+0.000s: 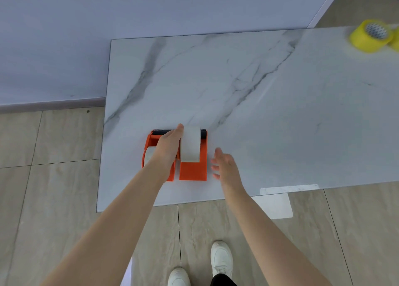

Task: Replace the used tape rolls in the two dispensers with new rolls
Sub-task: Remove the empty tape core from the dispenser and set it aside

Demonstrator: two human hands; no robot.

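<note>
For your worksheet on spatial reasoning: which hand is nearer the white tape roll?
Left. The left hand touches the white tape roll; the right hand hovers open beside the dispenser.

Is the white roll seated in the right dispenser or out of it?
Cannot tell. The white roll stands on edge over the right dispenser, gripped by the left hand; its seating is hidden.

The worktop lies bare from ten to two o'clock — only the orange dispensers near six and yellow rolls at two stand in the way.
</note>
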